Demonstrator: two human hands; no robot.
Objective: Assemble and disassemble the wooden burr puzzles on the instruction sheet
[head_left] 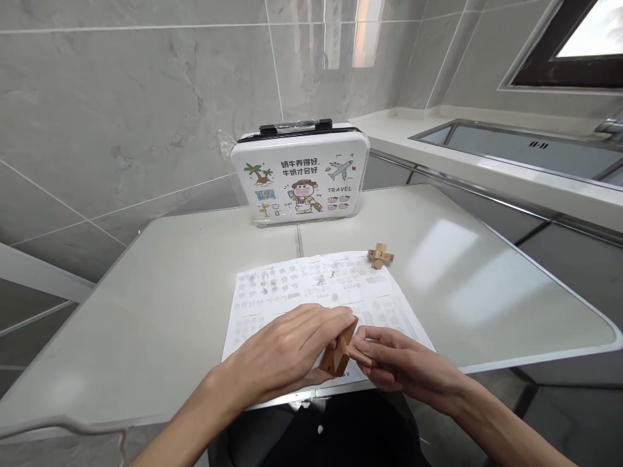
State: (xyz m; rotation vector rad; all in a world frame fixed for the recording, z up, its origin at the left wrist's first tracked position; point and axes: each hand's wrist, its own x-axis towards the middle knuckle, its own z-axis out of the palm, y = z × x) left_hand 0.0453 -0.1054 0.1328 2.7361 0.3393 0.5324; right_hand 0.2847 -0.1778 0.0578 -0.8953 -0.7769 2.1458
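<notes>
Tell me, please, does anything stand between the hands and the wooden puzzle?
Nothing visible does. The left hand and the right hand both grip the puzzle directly, just above the sheet. The second puzzle lies apart, at the sheet's far corner.

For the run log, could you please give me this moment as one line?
left hand: holds wooden puzzle | right hand: pinches its protruding piece | beneath: printed sheet | beyond: small wooden cross, printed case
</notes>
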